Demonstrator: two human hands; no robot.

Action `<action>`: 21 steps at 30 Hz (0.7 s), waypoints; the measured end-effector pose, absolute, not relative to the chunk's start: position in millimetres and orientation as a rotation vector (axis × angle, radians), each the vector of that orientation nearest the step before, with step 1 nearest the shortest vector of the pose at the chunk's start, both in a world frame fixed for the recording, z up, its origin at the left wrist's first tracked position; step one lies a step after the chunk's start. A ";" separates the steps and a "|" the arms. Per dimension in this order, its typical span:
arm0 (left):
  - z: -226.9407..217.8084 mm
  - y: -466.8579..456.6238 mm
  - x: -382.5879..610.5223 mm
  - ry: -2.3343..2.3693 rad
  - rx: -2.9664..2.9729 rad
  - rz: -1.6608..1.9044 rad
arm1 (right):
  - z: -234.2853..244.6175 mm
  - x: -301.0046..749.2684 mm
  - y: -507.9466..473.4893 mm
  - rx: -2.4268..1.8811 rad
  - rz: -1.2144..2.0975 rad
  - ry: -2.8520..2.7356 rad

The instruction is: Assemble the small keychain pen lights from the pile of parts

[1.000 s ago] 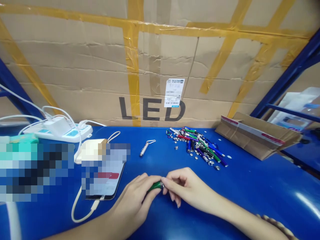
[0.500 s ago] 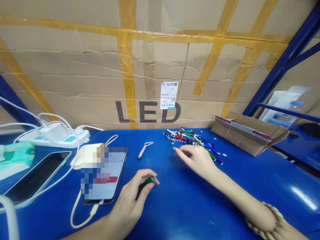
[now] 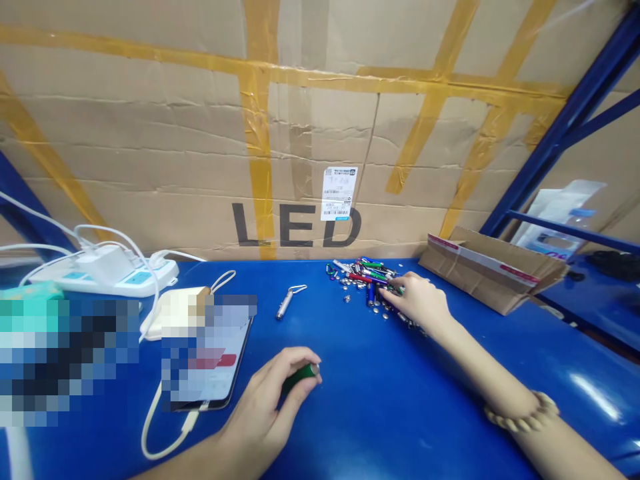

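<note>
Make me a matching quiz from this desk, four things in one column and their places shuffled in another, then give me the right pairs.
Things
1. Green tube
2. Silver rod with a clip
3. Beaded bracelet
4. White power strip

Places
A. Around the right forearm
B. At the far left of the blue table, with cables running to it
C. Held in the left hand
D. Lying between the phone and the pile of small parts

Pairs: 1-C, 2-D, 3-A, 4-B

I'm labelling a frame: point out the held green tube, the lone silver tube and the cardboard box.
Green tube (image 3: 301, 378): head view, its exposed side.
Silver tube (image 3: 285, 304): head view, its barrel.
Cardboard box (image 3: 467, 277): head view, its front wall.
</note>
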State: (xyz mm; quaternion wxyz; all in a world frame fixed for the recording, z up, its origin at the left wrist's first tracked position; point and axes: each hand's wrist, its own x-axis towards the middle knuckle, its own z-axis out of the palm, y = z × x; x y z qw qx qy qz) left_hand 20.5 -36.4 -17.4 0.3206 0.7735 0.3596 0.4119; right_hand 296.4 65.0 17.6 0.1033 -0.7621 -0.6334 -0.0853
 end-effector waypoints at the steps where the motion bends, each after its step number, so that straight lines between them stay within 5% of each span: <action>1: -17.1 -36.5 20.6 0.940 2.035 1.084 | 16.2 297.0 65.9 -2.250 -0.242 -1.881; 21: -11.5 -37.2 22.9 0.954 2.033 1.077 | 5.5 298.7 73.4 -2.029 -0.135 -1.847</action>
